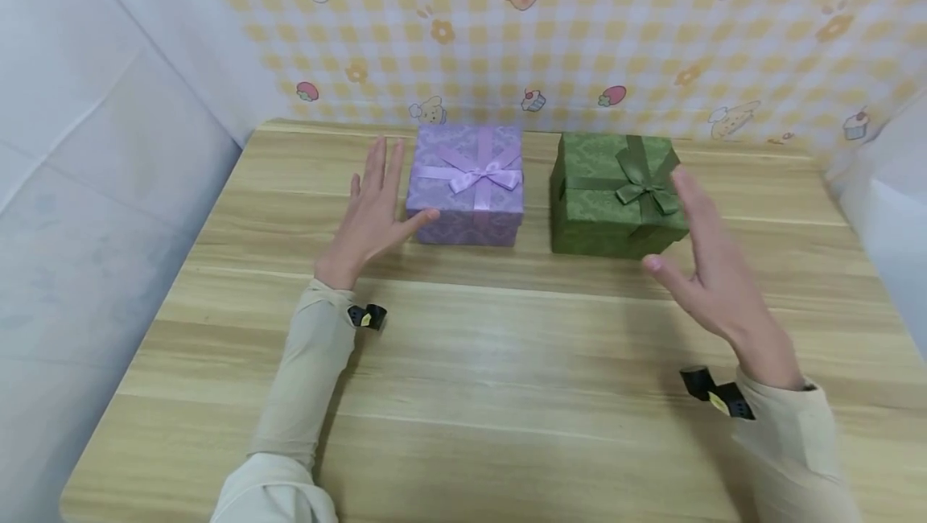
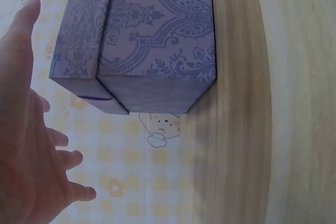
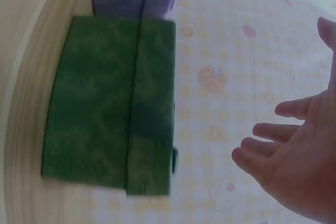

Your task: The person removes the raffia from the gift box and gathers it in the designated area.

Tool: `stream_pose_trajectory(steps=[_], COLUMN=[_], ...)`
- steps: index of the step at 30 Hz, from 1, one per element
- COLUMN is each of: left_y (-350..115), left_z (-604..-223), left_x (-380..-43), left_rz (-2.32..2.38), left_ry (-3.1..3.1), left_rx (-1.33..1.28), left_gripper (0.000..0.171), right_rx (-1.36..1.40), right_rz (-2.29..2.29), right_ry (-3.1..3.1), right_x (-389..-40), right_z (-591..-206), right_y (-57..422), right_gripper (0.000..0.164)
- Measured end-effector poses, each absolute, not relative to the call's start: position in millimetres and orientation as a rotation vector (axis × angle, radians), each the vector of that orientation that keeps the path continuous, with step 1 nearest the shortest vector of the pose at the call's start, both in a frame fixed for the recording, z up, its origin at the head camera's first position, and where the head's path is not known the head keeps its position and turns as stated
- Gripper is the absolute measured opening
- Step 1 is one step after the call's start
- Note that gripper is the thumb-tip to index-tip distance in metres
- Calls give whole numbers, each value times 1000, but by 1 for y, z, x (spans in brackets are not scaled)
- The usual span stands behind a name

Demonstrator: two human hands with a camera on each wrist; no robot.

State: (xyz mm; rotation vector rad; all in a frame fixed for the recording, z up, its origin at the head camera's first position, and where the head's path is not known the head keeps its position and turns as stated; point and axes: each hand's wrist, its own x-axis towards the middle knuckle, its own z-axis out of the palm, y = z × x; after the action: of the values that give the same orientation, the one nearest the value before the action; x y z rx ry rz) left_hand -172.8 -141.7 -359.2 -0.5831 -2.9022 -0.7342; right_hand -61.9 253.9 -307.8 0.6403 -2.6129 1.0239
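Note:
Two lidded gift boxes stand at the back of the wooden table. The purple box (image 1: 449, 217), with a lilac ribbon bow (image 1: 484, 175) on its lid, is left of the green box (image 1: 601, 233), which has a dark green bow (image 1: 644, 185). Just left of the purple box, my left hand (image 1: 365, 221) has its fingers stretched forward and its thumb out by the box's front left corner; whether they touch, I cannot tell. My right hand (image 1: 717, 273) hovers by the green box's right side, fingers extended and thumb apart. In the right wrist view a gap separates this hand (image 3: 294, 156) from the box (image 3: 94, 103).
A yellow checked cloth (image 1: 478, 40) with cartoon prints hangs behind the table's back edge. White sheeting (image 1: 109, 185) borders the left side. The wooden tabletop (image 1: 492, 370) spreads in front of the boxes. A small black camera (image 1: 368, 316) sits on the left wrist.

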Motion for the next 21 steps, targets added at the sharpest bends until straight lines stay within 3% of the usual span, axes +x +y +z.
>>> stream_pose_trajectory(steps=[12,21], left_y=[-130,-130], left_z=[-357,-359], left_x=[-174,-172], left_rz=[-794,-806], left_ry=[-2900,-2917], left_rx=[-615,-607], left_gripper=[106,107], right_rx=[629,569], right_rz=[1154,1469], right_ry=[-2760,-2787], right_x=[-72,-72], right_z=[-328,-352], right_y=[187,144], right_gripper=[75,80])
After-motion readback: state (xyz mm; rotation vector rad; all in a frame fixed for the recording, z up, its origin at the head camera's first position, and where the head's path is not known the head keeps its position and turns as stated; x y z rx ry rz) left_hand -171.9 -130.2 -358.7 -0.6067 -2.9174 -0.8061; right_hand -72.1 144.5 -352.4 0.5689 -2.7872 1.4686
